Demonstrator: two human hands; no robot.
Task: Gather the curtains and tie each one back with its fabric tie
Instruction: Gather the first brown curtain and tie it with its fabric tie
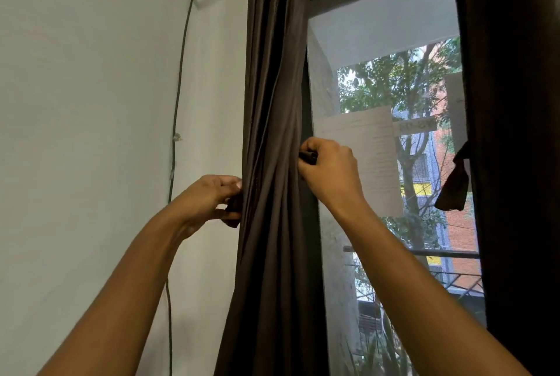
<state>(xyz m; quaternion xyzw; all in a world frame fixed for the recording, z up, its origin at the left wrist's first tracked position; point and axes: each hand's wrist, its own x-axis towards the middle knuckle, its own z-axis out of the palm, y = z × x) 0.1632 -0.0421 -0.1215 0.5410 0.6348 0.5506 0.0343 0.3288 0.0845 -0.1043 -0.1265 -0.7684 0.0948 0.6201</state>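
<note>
Dark brown cloth, the left curtain (272,133) hangs gathered into a narrow bundle between the white wall (91,102) and the window (378,42). My left hand (209,199) sits at the bundle's wall-side edge, fingers curled round one end of the fabric tie (234,208). My right hand (328,169) is at the window-side edge, a little higher, its fist closed round the tie's other end, which pokes out as a dark stub by my fingers. I cannot see the tie's middle. The right curtain (515,133) hangs at the far side of the glass, already bound by a second tie (453,190), knotted with its ends hanging. A thin cable (178,87) runs down the wall.
</note>
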